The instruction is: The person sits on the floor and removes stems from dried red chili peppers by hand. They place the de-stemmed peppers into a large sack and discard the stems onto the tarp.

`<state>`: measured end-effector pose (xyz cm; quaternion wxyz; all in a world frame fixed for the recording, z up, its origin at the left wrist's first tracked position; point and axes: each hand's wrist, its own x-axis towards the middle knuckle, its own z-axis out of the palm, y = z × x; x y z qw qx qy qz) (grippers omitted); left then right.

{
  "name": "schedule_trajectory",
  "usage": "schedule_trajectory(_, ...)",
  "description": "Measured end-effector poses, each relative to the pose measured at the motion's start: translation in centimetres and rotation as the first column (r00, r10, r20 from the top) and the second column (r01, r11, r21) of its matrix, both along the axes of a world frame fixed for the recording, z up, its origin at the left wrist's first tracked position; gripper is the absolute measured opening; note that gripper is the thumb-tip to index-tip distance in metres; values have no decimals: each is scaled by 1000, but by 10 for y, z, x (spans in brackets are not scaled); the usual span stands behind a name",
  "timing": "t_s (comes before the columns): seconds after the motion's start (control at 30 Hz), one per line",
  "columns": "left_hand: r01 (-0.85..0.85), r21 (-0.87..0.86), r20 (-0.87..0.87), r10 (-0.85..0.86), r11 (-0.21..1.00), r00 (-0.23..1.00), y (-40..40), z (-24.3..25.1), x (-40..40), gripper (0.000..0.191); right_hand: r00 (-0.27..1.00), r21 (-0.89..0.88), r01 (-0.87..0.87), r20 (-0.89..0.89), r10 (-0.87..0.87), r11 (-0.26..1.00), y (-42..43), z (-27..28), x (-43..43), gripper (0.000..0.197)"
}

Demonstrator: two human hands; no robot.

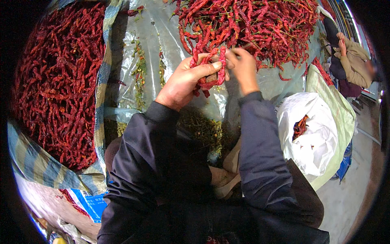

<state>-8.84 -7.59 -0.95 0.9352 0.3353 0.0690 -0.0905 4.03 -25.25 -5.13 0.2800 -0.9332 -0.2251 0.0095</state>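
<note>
My left hand (189, 76) holds a small bunch of dried red chili peppers (221, 65), the thumb pressed across them. Close against the right side of this bunch is my right hand (243, 65). Its fingers are bent and blurred, and their tips are partly hidden, so I cannot tell whether they pinch a stem or a pepper. Just beyond both hands lies a large heap of dried red chilies (243, 24), many with green stems, on a clear plastic sheet (173, 39). Stem scraps (198, 123) are scattered beneath my forearms.
At left, a striped woven sack (102, 70) is full of stemless-looking chilies (61, 91). On the right, a white plastic bag (317, 149) with some dark red chilies stands against a pale green sack (335, 106). Another person (350, 58) sits at the far right.
</note>
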Motion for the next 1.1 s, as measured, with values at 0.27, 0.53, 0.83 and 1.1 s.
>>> schedule_trajectory(0.27,-254,40,-139,257,966,956,22,-13,-1,23,929,92,48,-369,-11,995,-28,-22,-63,10)
schedule_trajectory(0.53,-79,-138,-341,27,987,940,13,-36,2,18,639,395,354,-764,89,848,-32,73,-89,14)
schedule_trajectory(0.83,-429,360,-198,517,829,833,52,-3,-4,19,883,-101,106,-447,-140,989,-46,38,-74,17)
schedule_trajectory(1.1,-642,669,252,699,374,670,112,-14,-19,11,954,176,-69,-277,116,982,1,26,-111,15)
